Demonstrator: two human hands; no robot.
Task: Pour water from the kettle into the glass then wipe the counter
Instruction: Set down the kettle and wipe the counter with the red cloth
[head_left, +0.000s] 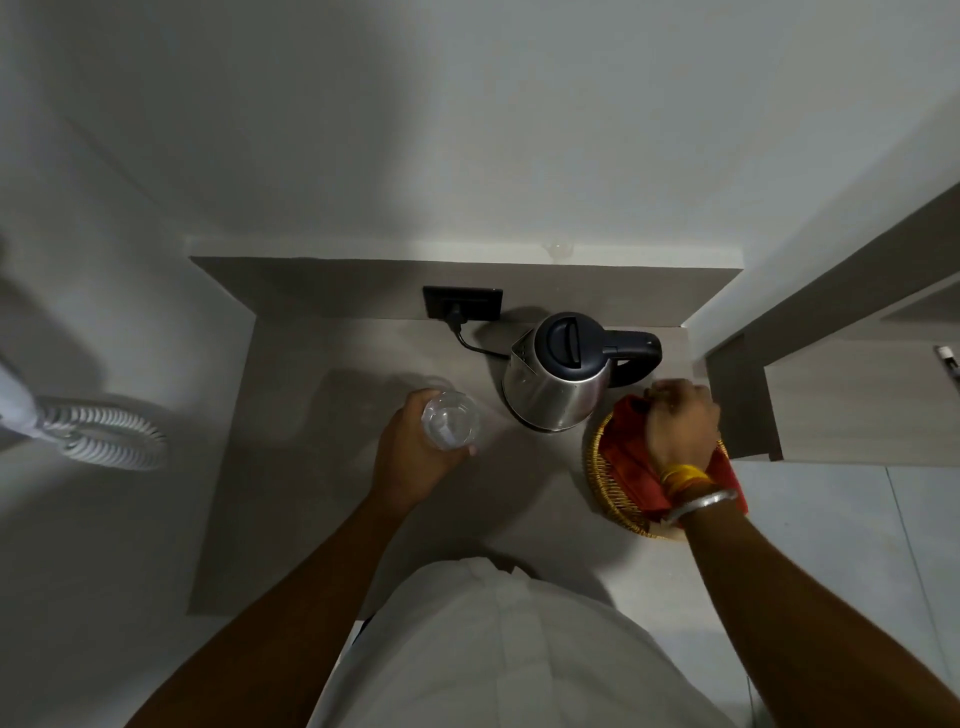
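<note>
The left hand (410, 457) wraps the glass (451, 420), holding it over the surface (322, 467). The right hand (678, 423) is bunched on a red cloth (623, 452) in the basket (605, 488). Beyond them the kettle (558, 374) stands upright, its cord (470, 345) plugged into the socket (462, 303).

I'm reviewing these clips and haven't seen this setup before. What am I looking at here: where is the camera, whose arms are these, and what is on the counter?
There is no machine: one wide-angle camera sits on a person's head, looking down at their own bare arms. The left hand grips a clear glass on the grey counter. The right hand is closed on a red cloth lying in a woven basket. Between them stands a steel kettle, lid shut, its cord running to the wall socket. Whether the glass holds water is unclear.
</note>
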